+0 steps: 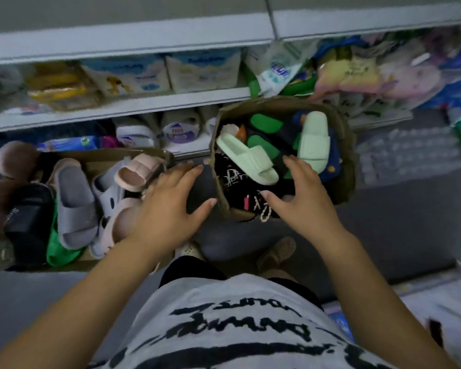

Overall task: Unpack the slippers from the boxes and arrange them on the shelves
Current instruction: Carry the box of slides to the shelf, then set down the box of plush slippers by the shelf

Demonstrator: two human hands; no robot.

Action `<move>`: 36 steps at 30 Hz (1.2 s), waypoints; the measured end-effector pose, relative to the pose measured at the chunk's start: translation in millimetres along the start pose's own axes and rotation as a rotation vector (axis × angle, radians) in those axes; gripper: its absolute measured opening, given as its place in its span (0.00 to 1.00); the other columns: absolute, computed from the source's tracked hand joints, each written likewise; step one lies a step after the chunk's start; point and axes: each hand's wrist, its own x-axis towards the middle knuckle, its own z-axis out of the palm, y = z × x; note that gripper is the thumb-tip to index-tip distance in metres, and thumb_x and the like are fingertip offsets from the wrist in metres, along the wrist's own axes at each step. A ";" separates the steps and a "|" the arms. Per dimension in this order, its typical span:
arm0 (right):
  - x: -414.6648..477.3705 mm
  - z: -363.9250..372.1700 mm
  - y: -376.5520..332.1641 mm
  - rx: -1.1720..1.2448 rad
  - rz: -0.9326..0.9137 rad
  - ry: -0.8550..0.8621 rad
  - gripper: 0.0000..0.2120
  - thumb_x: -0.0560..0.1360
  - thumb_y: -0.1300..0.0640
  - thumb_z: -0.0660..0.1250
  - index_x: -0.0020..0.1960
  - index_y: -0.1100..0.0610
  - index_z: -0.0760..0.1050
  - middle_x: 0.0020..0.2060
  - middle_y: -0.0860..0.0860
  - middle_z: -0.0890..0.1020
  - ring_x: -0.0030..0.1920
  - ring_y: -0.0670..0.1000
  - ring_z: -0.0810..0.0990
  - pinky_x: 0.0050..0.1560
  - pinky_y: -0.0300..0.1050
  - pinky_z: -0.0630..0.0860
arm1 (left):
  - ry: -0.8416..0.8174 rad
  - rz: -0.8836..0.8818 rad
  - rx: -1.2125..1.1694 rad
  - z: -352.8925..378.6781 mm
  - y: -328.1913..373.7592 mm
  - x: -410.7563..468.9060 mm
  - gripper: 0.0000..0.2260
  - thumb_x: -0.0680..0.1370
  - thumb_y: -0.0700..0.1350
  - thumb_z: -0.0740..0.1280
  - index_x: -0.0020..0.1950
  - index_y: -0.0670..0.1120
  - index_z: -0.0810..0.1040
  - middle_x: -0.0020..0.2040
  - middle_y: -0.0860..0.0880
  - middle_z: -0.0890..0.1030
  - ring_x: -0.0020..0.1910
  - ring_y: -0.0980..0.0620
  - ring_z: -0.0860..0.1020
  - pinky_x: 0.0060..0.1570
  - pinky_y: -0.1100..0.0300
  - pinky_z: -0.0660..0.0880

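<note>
past my printed t-shirt (224,328), my left hand (171,201) beside the cardboard box (343,145) and my right hand (301,193) over it are both spread, holding nothing, probably reaching for the pale green slippers (248,158) lying on top inside.

right box (341,145): open, holding two pale green slippers (246,158)
left box (104,162): grey, pink, black slippers
shelves (144,103): stocked

Dim, soft, motion-blurred; wide-angle bending at edges
</note>
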 end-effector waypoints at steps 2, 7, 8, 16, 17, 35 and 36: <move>-4.3 -22.2 32.1 0.041 0.052 0.034 0.40 0.77 0.41 0.70 0.82 0.50 0.56 0.80 0.47 0.58 0.80 0.48 0.55 0.76 0.48 0.60 | -0.019 0.041 0.027 11.0 30.8 21.3 0.31 0.76 0.64 0.63 0.75 0.48 0.71 0.72 0.46 0.75 0.69 0.43 0.73 0.66 0.44 0.72; -18.1 -82.3 130.1 0.076 0.128 0.089 0.41 0.77 0.40 0.70 0.82 0.49 0.55 0.81 0.45 0.57 0.80 0.48 0.55 0.75 0.48 0.62 | -0.063 0.164 0.090 59.6 120.7 77.9 0.32 0.76 0.65 0.62 0.75 0.48 0.71 0.72 0.45 0.74 0.71 0.41 0.72 0.67 0.40 0.72; -21.9 -97.5 152.6 0.080 0.147 0.091 0.41 0.77 0.40 0.70 0.82 0.49 0.54 0.81 0.46 0.56 0.80 0.48 0.54 0.76 0.48 0.60 | -0.067 0.187 0.097 71.7 145.9 89.9 0.32 0.76 0.65 0.62 0.75 0.48 0.71 0.72 0.46 0.74 0.71 0.41 0.72 0.67 0.41 0.72; -41.7 -211.7 316.5 0.063 0.268 0.174 0.40 0.77 0.40 0.69 0.82 0.50 0.54 0.81 0.46 0.56 0.80 0.48 0.53 0.76 0.49 0.61 | -0.130 0.378 0.058 167.2 351.0 175.4 0.32 0.77 0.64 0.63 0.76 0.47 0.71 0.74 0.46 0.73 0.73 0.44 0.70 0.71 0.42 0.69; -42.2 -220.8 330.8 0.062 0.284 0.183 0.40 0.77 0.40 0.69 0.82 0.50 0.55 0.81 0.46 0.57 0.80 0.48 0.53 0.76 0.50 0.61 | -0.144 0.397 0.066 174.2 368.8 182.1 0.32 0.77 0.64 0.64 0.76 0.47 0.71 0.74 0.46 0.73 0.74 0.44 0.70 0.71 0.42 0.68; -96.8 -292.2 476.3 0.175 0.789 0.461 0.42 0.76 0.38 0.69 0.82 0.50 0.55 0.81 0.48 0.56 0.80 0.50 0.54 0.78 0.52 0.60 | -0.390 0.816 0.120 277.5 579.4 296.3 0.32 0.77 0.64 0.63 0.75 0.46 0.71 0.76 0.46 0.70 0.74 0.43 0.70 0.70 0.41 0.70; -101.0 -298.7 489.8 0.179 0.799 0.483 0.41 0.76 0.38 0.69 0.82 0.50 0.55 0.81 0.48 0.57 0.80 0.50 0.54 0.78 0.53 0.61 | -0.384 0.826 0.116 285.6 594.6 299.3 0.32 0.76 0.64 0.62 0.75 0.45 0.72 0.76 0.46 0.71 0.73 0.43 0.70 0.70 0.41 0.70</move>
